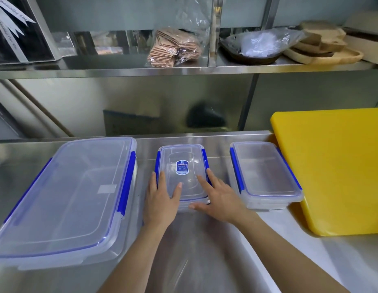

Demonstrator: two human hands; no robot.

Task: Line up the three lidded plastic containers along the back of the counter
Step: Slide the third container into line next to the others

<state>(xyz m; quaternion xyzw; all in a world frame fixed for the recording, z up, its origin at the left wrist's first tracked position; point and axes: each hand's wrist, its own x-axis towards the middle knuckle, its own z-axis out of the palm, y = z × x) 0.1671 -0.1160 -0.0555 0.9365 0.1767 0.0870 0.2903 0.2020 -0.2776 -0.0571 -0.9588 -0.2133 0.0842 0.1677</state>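
At the middle of the steel worktop (205,250), both hands are resting on the small box (182,176). The left hand (161,203) is lying with spread fingers over the near left corner of its clear lid, thumb down the left side. The right hand (218,197) is pressing flat on the near right corner, fingers spread, thumb touching the front edge. Neither grip is closing around anything. A blue label (181,167) is sitting on that lid. To its left the large box (65,199) is standing apart, reaching closer to the front. To the right the medium box (265,176) is lying just beside a yellow cutting board (336,170). Above, a shelf (183,68) is carrying bagged goods.
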